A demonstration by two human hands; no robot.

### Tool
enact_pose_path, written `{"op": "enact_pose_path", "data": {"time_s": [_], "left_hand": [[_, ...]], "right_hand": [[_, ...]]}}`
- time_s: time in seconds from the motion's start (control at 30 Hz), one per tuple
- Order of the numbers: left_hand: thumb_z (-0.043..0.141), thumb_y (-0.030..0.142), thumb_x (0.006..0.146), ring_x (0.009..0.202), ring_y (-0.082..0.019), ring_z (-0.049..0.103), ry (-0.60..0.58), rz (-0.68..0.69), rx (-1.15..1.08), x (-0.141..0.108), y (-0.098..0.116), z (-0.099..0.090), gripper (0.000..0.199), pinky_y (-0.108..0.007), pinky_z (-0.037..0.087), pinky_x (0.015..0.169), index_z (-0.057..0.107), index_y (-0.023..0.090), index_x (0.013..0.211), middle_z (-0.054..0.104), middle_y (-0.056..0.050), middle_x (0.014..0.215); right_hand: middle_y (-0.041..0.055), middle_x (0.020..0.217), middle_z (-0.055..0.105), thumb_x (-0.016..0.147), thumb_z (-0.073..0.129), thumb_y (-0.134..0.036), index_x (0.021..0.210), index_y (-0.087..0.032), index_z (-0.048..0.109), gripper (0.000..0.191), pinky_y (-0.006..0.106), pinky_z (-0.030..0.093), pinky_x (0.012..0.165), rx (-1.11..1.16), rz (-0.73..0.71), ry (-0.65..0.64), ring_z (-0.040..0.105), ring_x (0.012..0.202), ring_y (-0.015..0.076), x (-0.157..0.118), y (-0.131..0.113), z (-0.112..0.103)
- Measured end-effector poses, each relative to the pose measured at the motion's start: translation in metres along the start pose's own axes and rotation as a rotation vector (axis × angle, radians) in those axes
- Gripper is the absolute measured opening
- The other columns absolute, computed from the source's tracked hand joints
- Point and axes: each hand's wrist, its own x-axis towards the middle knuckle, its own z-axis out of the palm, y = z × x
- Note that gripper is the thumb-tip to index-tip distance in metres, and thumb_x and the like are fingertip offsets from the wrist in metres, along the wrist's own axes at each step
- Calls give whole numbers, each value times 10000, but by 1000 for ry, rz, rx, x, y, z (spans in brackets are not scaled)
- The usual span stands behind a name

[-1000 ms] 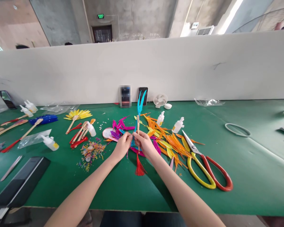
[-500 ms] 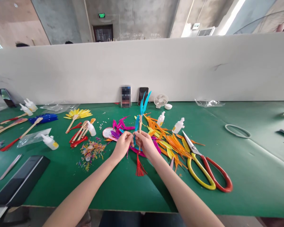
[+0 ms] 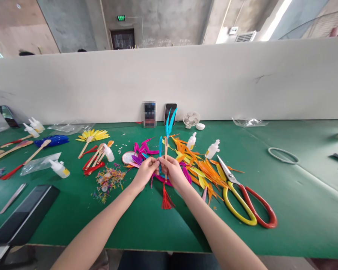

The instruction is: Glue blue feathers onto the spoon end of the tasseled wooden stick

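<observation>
My right hand (image 3: 171, 169) is closed round a slim wooden fan handle (image 3: 166, 150), held upright, with blue feathers (image 3: 170, 122) standing at its top and a red tassel (image 3: 166, 197) hanging below. Just left of the handle, my left hand (image 3: 147, 170) pinches a single blue feather (image 3: 160, 147). The fingertips of both hands meet. Under and behind them lie magenta feathers (image 3: 149, 150), and to the right a heap of orange feathers (image 3: 210, 172) mixed with yellow ones. A round white dish (image 3: 128, 158) is partly covered by feathers.
Large scissors (image 3: 239, 191) lie open at the right, near two white glue bottles (image 3: 212, 149). A yellow feather fan (image 3: 92, 137), wooden handles (image 3: 99, 155) and coloured scraps (image 3: 108, 180) lie left. Phones (image 3: 170, 112) and a small fan (image 3: 191, 119) stand against the white partition (image 3: 169, 82).
The blue feather in my left hand has straightened upright beside the handle. The handle and its top feathers have tilted slightly left; both hands stay nearly in place.
</observation>
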Motion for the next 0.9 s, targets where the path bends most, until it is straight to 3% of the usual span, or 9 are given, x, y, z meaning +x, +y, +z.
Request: {"op": "enact_pose_path", "data": {"time_s": [0.3,0.4,0.53,0.7,0.8,0.9], "left_hand": [[504,255,717,487,-89,489,137,13,31,3,1,-6,109,-226,407,543,453,175,664,463,65,514],[480,235,730,522,-103,532,118,75,126,2,1,-6,82,-243,433,573,446,180,679,492,54,565],[432,216,765,588,-118,561,82,238,366,-1,12,-10,60,-246,432,611,445,190,713,520,33,623],[416,132,758,680,-130,557,103,313,820,-13,39,-29,114,-229,397,631,509,196,739,592,-6,754],[386,148,784,641,-135,541,122,250,1052,-26,46,-49,147,-228,362,587,482,195,683,581,-7,714],[378,228,809,554,-140,519,222,123,1206,-40,42,-70,174,-225,324,523,427,201,645,525,12,582]], "right_hand": [[-89,430,340,568,628,-345,532,-182,433,257,214,166,378,-30,-37,41,258,361,32,1,-3,-1],[-95,416,315,574,632,-358,520,-185,418,281,212,164,376,-43,-37,35,250,356,32,0,-3,-1],[-98,424,311,575,644,-374,532,-184,416,300,208,157,374,-51,-38,37,249,356,29,0,-2,-1],[-93,452,333,568,653,-378,557,-183,423,302,210,159,378,-67,-46,33,260,368,30,-1,-2,0],[-93,451,334,574,644,-378,558,-184,422,295,210,161,381,-80,-45,34,261,373,32,-2,-3,1],[-96,432,321,582,631,-378,552,-187,419,287,209,162,382,-101,-49,33,252,371,35,-2,-3,2]]}}
